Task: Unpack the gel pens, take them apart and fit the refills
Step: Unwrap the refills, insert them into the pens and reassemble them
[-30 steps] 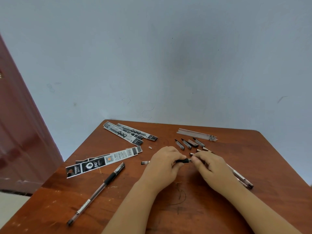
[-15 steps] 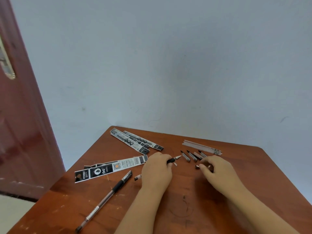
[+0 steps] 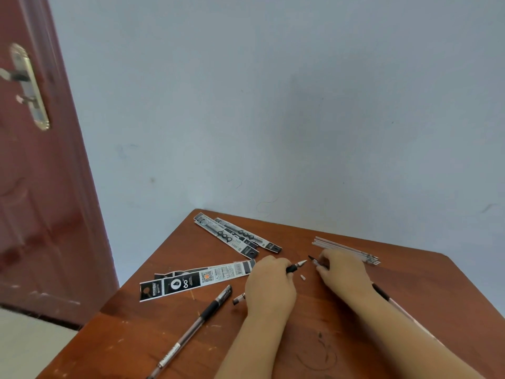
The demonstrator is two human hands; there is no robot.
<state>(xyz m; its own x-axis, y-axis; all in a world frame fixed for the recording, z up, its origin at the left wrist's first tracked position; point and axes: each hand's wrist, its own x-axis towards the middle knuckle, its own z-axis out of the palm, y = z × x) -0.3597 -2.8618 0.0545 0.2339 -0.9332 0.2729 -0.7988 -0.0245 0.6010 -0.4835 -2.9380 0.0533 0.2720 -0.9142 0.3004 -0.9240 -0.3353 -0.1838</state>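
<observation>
The left hand grips a pen near the counter's far middle, tip pointing right. The right hand pinches a cap just beside it. Best to line the cap up straight before pushing; refills wait just beyond.

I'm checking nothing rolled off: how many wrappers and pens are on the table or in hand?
Wrappers: 4
Pens: 3, one gripped by the left hand, one half hidden at the right
Total: 7
</observation>
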